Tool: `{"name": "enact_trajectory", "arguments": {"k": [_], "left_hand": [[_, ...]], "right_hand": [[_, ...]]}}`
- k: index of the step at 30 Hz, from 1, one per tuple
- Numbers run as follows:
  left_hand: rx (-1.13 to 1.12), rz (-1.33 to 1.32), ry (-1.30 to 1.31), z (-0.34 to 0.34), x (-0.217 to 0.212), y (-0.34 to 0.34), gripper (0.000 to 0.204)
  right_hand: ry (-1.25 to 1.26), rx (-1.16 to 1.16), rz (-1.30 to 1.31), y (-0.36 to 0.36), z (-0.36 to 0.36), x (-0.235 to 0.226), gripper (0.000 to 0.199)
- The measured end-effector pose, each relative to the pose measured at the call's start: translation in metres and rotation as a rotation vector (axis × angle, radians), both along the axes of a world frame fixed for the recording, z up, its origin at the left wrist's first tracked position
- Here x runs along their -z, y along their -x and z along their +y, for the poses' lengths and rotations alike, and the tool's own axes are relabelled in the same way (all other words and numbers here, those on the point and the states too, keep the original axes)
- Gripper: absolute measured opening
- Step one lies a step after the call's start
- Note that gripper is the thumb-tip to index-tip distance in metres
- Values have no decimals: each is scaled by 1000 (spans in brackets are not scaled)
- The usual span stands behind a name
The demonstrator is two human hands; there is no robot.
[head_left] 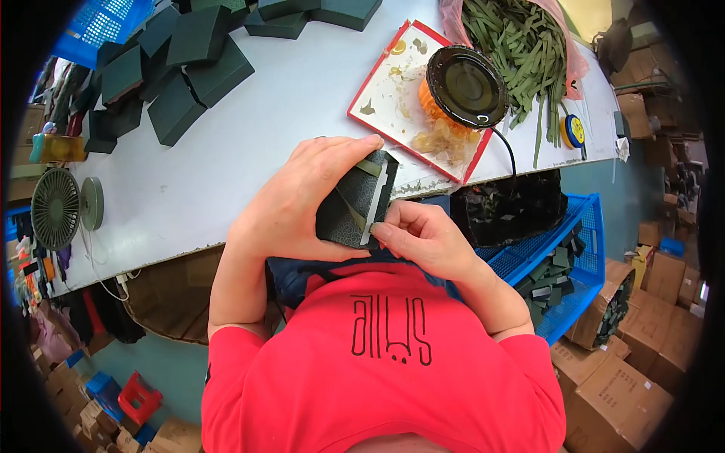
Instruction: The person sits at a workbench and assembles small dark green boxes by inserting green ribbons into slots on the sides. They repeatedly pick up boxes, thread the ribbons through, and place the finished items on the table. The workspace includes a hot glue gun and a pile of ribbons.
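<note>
My left hand (298,192) is wrapped round a small dark green box (349,205) with a textured surface, held just over the table's near edge. Thumb and fingers grip its opposite sides. A green ribbon (368,167) crosses part of the box, and a whitish strip (375,198) runs along its right side. The fingers of my right hand (423,235) are pinched together at the lower right corner of the box, by the end of that strip. What lies between those fingertips is hidden.
A round black hot pot (467,87) with an amber, crusted side stands on a red-rimmed white tray (370,79). Green ribbons (517,57) fill a pink bag at right. Dark green boxes (198,36) pile up far left, near a fan (56,209). A blue crate (591,234) sits below right.
</note>
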State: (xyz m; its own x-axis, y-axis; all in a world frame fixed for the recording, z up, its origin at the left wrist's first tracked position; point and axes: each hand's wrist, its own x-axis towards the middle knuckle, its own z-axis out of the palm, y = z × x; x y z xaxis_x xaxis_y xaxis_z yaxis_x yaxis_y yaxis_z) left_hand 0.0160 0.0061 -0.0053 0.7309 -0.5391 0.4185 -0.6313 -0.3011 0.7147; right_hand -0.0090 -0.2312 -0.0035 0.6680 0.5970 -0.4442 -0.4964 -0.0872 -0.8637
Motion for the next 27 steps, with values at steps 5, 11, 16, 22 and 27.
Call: {"name": "enact_trajectory", "arguments": {"k": [5,11,16,22,27], "left_hand": [[23,12,-72,0,-5,-1,102],[73,-98,-204,-6,-10,1,92],[-5,-66,-222,-4,-9,2,93],[-141,-75,-169,1,-7,3,102],[-143,-108,-123,-7,-6,2,102]], "right_hand": [[82,-23,-17,-1,1,3,26],[162,-61,-52,2,1,20,28],[118,-30,37,-8,0,0,20],[166,346,-747,8,-22,12,18],[-61,-90,17,20,-18,16,35]]}}
